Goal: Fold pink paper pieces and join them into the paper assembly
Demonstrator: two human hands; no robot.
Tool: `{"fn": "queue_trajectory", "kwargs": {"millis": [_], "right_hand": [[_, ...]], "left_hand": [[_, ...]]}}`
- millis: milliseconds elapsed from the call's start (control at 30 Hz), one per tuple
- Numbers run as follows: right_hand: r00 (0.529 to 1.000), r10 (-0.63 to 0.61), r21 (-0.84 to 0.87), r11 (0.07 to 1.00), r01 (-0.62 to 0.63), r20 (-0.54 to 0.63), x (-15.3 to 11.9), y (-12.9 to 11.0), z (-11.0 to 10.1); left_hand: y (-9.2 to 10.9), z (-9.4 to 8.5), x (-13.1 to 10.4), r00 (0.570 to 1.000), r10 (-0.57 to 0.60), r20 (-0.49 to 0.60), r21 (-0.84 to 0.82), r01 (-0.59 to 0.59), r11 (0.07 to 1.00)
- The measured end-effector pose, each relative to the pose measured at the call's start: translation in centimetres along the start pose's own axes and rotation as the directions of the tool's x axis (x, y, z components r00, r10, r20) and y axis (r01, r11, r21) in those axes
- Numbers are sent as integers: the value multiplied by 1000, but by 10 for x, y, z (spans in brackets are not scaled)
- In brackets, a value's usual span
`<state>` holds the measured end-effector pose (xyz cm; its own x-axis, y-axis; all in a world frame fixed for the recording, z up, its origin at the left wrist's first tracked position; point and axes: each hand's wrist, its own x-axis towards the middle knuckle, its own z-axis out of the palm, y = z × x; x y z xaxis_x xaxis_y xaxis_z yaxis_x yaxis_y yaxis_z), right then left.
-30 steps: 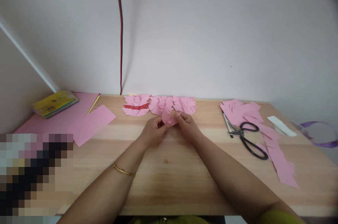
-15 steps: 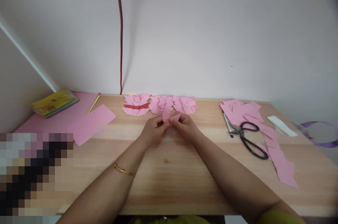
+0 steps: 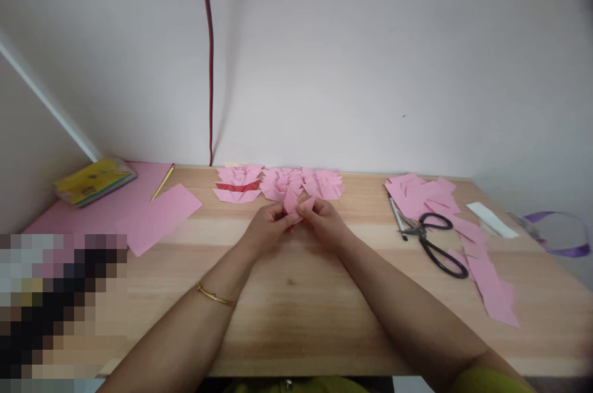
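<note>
Between my two hands is a small piece of folded pink paper [image 3: 291, 201], its pointed flaps rising above my fingers. My left hand [image 3: 269, 226] pinches it from the left, the thumb laid along its lower part. From the other side my right hand [image 3: 327, 223] grips it between thumb and fingers. The lower part of the paper is hidden by my fingers. Just beyond my hands, folded pink paper shapes [image 3: 323, 184] stand in rows against the wall, and one in the left row shows a red band [image 3: 238, 185].
On the right lie black-handled scissors [image 3: 433, 238], a pen [image 3: 397, 217], loose pink paper pieces [image 3: 417, 195] and a white strip [image 3: 492, 220]. To the left are large pink sheets [image 3: 162, 217], a yellow pencil [image 3: 162, 181] and a yellow packet [image 3: 95, 181]. A cable [image 3: 210, 71] hangs down the wall.
My hands stay in nearly the same place on the pink paper, with only slight finger movement. The view has shifted a little.
</note>
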<state>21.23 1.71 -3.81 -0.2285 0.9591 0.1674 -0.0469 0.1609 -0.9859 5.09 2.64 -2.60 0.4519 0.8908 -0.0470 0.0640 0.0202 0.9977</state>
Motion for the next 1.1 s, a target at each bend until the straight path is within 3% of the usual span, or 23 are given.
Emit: {"fn": "queue_trajectory", "kwargs": {"millis": [100,300,433,533,600,700,767,833,967,1100], "right_hand": [[997,22,-16,1000,-23,-72,1,3,0],[1000,-2,21,1000,3,-22,2,2,0],[999,35,2,999,-35,-8,1,1,-1],[1000,28,21,999,-28,-3,1,-1,0],[1000,31,96,995,-32,4,2,0,1],[996,83,282,955,-88,30,2,1,2],[992,123,376,919,-118,12,2,3,1],[989,149,411,902,-132,-8,2,5,-1],[989,142,415,898,-147,43,0,6,-2],[990,109,426,894,-139,94,0,6,-1]], "left_hand": [[-2,1,1,1000,22,-18,53,-21,998],[-4,-1,1,994,76,-74,133,-66,989],[-5,-2,0,991,120,-52,232,-105,967],[-4,-3,0,990,132,-54,216,-118,969],[-3,-1,0,992,113,-53,123,-105,987],[0,1,-1,1000,2,3,-205,-1,979],[1,2,-1,993,-98,73,-449,120,886],[1,2,-2,974,-180,137,-591,227,774],[-1,0,-3,942,-241,234,-665,335,667],[-1,1,-3,951,-198,238,-678,308,667]]}}
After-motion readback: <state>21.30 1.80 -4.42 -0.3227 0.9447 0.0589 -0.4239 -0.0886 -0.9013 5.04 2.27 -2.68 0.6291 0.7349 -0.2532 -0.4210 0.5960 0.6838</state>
